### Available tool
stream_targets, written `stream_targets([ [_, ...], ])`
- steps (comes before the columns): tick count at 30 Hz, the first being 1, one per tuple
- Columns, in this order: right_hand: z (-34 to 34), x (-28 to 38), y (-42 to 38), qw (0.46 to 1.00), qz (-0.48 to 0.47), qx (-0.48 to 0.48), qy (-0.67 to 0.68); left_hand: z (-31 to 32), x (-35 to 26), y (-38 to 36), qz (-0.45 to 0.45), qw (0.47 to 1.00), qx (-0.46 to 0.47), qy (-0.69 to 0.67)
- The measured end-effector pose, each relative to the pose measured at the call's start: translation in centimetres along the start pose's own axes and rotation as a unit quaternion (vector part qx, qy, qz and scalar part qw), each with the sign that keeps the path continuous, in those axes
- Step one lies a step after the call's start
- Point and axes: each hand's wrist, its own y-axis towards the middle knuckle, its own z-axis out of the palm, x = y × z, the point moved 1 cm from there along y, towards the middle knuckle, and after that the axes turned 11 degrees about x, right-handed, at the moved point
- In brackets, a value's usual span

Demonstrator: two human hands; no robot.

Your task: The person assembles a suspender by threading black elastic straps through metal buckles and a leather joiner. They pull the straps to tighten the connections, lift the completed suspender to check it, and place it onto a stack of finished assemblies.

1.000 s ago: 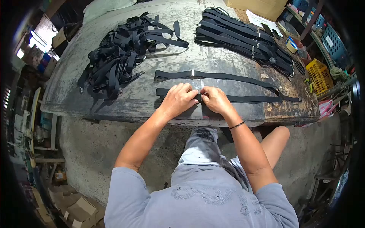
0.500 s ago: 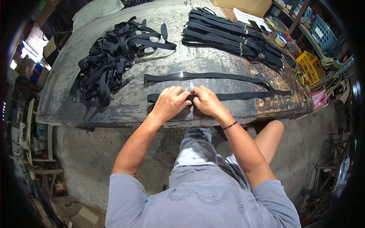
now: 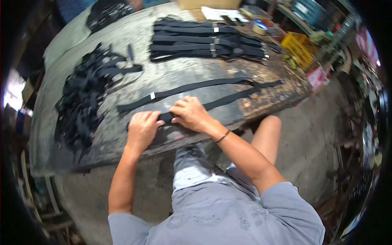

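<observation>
Black flat woven elastic strap (image 3: pixel 228 97) lies stretched on the grey, scuffed counter (image 3: pixel 179 75), near its front edge, pinned flat there by both hands so the webbing stays straight. Left hand (image 3: pixel 141 128) presses fingers-down on the strap's near end, curled over it, grasping the webbing. Right hand (image 3: pixel 191 114) just beside it, touching it, fingers pinched on the same strap where a small fold or buckle seems to sit; detail hidden under the knuckles. Thin dark bracelet (image 3: pixel 222 137) on the right wrist.

Second black strap with a small pale metal slider (image 3: pixel 152 96) runs parallel, just behind the held strap, laid out full length. Behind that, a neat stack of black straps with silver adjusters (image 3: pixel 204 43), aligned side by side. Left of the held strap, a loose tangled heap of black straps (image 3: pixel 85 98), matte and limp. Far right of the stack: roll of tape (image 3: pixel 259 27), yellow plastic crate (image 3: pixel 300 49). The counter's right end shows worn brown patches.
</observation>
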Motion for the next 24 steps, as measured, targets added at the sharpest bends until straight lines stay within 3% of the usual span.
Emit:
stream_targets([
  [11,-6.5,-8.9,-8.6,0.991,0.117,0.017,-0.054,-1.2,1.7,-2.0,-0.053,0.999,0.003,0.012],
  [17,-8.0,-11.4,-11.0,0.993,0.108,-0.004,-0.043,0.1,1.3,-1.2,-0.059,0.998,-0.001,-0.017],
  [24,-8.5,-12.5,-11.9,0.99,0.129,0.006,-0.057,1.4,2.8,-1.7,-0.135,0.985,0.011,-0.107],
])
